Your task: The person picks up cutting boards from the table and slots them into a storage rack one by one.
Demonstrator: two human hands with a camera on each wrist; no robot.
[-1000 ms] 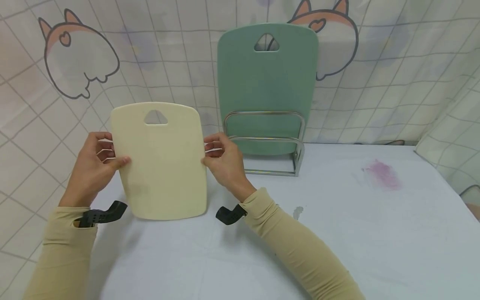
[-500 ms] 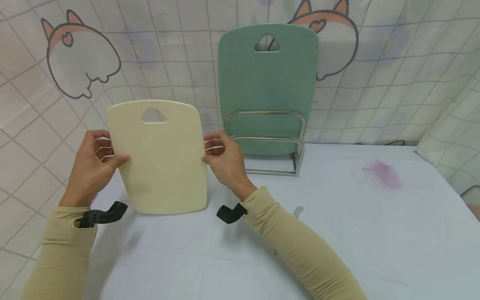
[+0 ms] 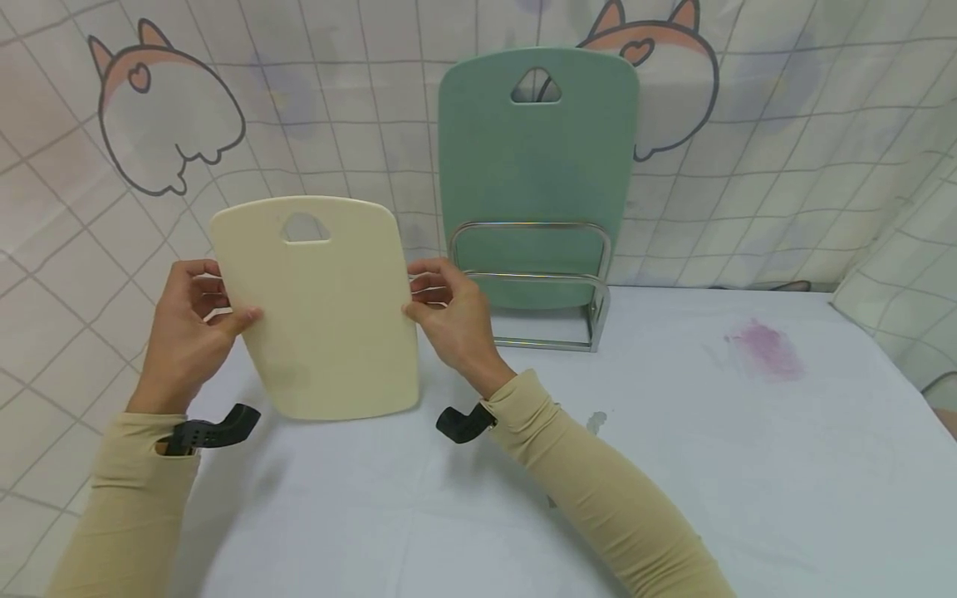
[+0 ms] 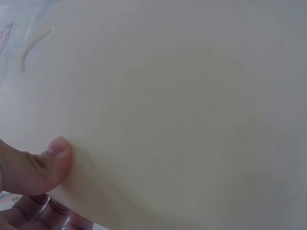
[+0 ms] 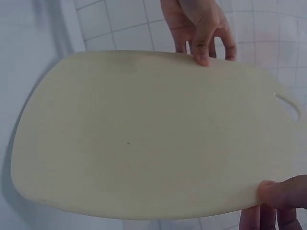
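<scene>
A cream cutting board [image 3: 329, 332] stands nearly upright, tilted slightly, with its handle hole at the top. My left hand [image 3: 190, 328] pinches its left edge, thumb on the front face and fingers behind. On the opposite edge my right hand [image 3: 452, 320] pinches it the same way. The left wrist view is mostly filled by the board's face [image 4: 168, 120], with the thumb at lower left. Both hands show on the long edges of the board [image 5: 144, 134] in the right wrist view. Whether its lower edge touches the table I cannot tell.
Right of the cream board, a larger green cutting board [image 3: 538, 166] stands in a metal wire rack [image 3: 601, 311]. A white cloth covers the table [image 3: 710, 465], with a pink stain [image 3: 768, 349] on the right. A patterned curtain [image 3: 336, 100] hangs behind.
The cream board has risen slightly in the head view, its lower edge moving up and its top leaning a little left. Both hands keep their hold; the green board and rack stay put.
</scene>
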